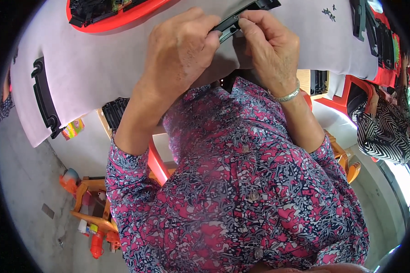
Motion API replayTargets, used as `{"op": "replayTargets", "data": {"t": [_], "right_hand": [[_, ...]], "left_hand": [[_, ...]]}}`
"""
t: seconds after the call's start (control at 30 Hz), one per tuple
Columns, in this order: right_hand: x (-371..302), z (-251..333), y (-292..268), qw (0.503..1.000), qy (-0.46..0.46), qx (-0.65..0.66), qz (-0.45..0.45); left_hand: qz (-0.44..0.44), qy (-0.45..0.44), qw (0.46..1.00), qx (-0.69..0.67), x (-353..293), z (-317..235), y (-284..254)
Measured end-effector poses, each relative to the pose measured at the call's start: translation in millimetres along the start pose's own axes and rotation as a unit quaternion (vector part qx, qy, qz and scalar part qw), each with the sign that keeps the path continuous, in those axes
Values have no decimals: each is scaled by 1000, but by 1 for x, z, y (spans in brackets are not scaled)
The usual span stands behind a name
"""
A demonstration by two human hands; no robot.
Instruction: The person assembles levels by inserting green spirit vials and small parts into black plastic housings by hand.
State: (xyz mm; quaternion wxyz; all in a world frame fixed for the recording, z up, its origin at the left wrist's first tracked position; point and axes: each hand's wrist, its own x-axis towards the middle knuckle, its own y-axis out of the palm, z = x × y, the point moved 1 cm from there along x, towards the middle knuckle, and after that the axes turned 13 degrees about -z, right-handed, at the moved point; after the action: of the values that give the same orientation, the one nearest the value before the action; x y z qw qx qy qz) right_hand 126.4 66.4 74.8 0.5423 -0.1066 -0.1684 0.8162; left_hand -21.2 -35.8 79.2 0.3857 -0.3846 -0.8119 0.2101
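Observation:
A long, narrow black plastic strip slants up to the right above the table's near edge. My left hand is closed round its lower left end, with the thumb along its side. Thumb and forefinger of my right hand pinch together at the middle of the strip; any small piece between those fingertips is hidden. Some tiny black clips lie loose on the tablecloth to the right of my hands. Another long black plastic part rests near the table's left edge.
A red tray of black parts stands at the far left. More black strips lie at the right, by a red container. Below the tabletop are boxes of black parts. A person in a striped garment sits at the right.

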Motion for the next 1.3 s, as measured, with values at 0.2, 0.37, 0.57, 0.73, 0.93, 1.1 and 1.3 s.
{"op": "replayTargets", "data": {"t": [0.2, 0.37, 0.57, 0.73, 0.93, 1.1, 1.3], "right_hand": [[-3, -4, -2, 999, -40, 8, 24], [-3, -5, -3, 994, -99, -27, 39], [-3, -4, -3, 998, -49, 3, 42], [-3, -4, -3, 997, -59, 5, 48], [-5, -2, -3, 985, -162, -45, 25], [-11, 9, -1, 943, -287, -165, 33], [-15, 15, -4, 936, -261, -226, 67]], "left_hand": [[8, -6, 1000, -9, 2, 0, -2], [38, -56, 997, -25, 9, -5, -5], [76, -136, 986, -51, 20, -17, -13], [118, -243, 961, -51, 37, -30, -19], [127, -258, 957, -48, 33, -23, -15], [98, -246, 962, -65, 26, -21, -15], [139, -262, 934, -202, -1, 23, -19]]}}
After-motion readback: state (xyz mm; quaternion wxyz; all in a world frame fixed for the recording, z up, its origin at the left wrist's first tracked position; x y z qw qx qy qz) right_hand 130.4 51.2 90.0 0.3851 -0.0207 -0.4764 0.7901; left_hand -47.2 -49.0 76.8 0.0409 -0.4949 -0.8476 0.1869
